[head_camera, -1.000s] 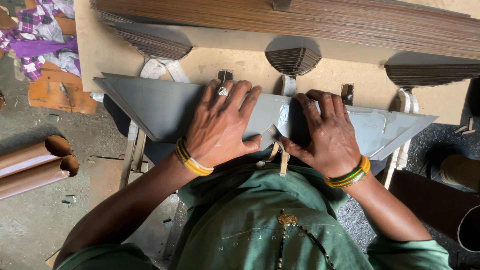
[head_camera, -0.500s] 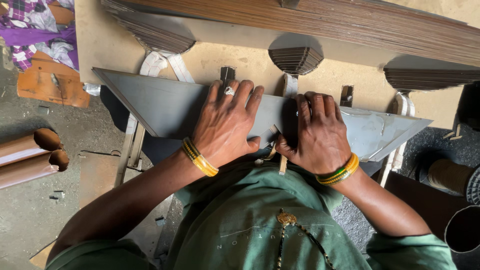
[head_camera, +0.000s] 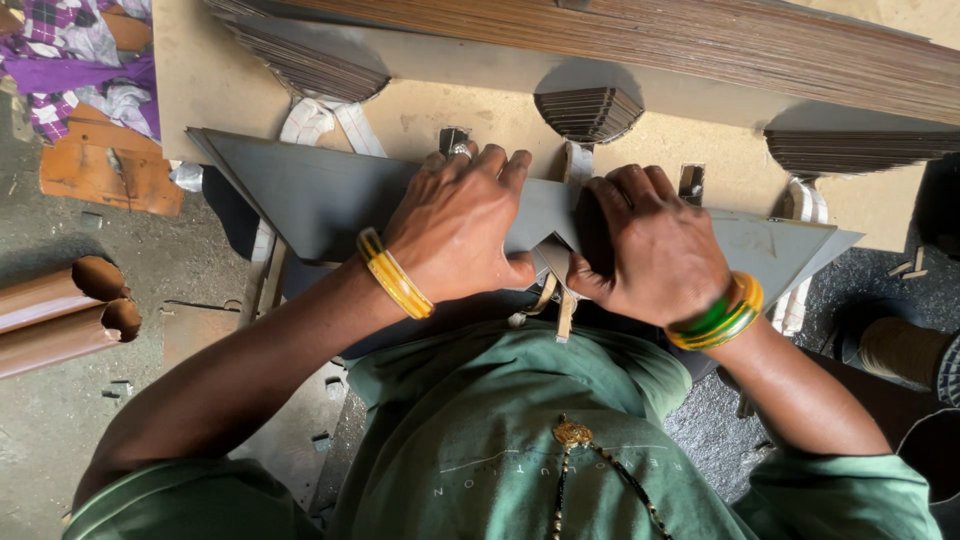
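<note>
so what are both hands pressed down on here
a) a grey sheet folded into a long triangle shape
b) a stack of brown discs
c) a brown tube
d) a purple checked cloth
a: the left hand and the right hand lie flat, side by side, on the grey folded sheet, while the brown tubes lie off on the floor.
</note>
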